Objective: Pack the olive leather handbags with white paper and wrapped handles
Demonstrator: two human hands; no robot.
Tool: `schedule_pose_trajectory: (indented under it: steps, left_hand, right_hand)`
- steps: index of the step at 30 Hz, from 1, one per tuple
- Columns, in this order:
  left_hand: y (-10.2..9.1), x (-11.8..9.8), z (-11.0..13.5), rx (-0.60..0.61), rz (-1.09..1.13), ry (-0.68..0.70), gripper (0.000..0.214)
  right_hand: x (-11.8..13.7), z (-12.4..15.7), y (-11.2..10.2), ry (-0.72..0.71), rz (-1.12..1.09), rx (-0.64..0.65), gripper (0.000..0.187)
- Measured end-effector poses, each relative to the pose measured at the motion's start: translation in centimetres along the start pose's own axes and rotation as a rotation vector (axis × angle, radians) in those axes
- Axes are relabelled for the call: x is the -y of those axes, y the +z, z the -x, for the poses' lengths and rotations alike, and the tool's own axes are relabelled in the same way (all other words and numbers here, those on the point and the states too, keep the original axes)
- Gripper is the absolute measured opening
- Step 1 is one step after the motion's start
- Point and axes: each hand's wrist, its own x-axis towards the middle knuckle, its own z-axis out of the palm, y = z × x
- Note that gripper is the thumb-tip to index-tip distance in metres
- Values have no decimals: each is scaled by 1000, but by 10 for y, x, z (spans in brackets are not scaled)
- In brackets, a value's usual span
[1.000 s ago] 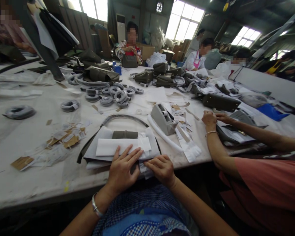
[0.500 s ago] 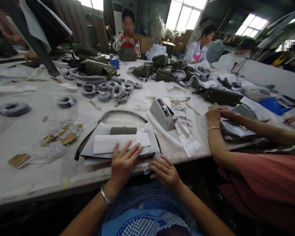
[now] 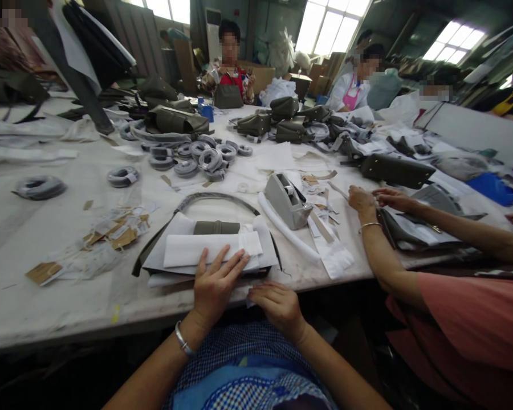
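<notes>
In front of me on the table lies a grey-green handbag [image 3: 216, 228], its wrapped handle [image 3: 216, 196] arched toward the far side. White sheeting covers the bag's front, with a folded white foam strip [image 3: 203, 250] across it. My left hand [image 3: 216, 279] rests flat on the strip's right part, fingers spread. At the table's front edge, just below the bag's right corner, my right hand [image 3: 280, 307] has its fingers drawn together on a small translucent piece of plastic film [image 3: 249, 302], mostly hidden by the fingers.
A grey tape dispenser [image 3: 286, 199] and a white padded tube [image 3: 286, 230] stand right of the bag. Tags [image 3: 123, 230] lie left; wrapped coiled straps [image 3: 211, 160] and more handbags [image 3: 288, 128] lie farther back. A co-worker's hands [image 3: 363, 202] work at the right.
My right hand has shifted left and closed its fingers at the table edge. My left hand stays on the strip. The view has turned slightly left; the co-worker's hands have moved a little.
</notes>
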Motion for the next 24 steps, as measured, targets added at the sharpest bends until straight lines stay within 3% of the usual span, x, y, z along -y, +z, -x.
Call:
schedule_pose_trajectory:
  steps: [6, 12, 17, 24]
  left_hand:
    - [3, -2, 0, 0, -18, -10, 46]
    - [6, -1, 2, 27, -36, -9, 45]
    - [7, 2, 4, 15, -40, 20, 47]
    - [3, 1, 3, 16, -48, 60, 40]
  right_hand:
    - [28, 10, -5, 117, -44, 32, 30]
    - [43, 11, -15, 132, -59, 50, 31]
    - [41, -18, -33, 131, -57, 15, 29]
    - [7, -79, -44, 162, 5, 60, 18]
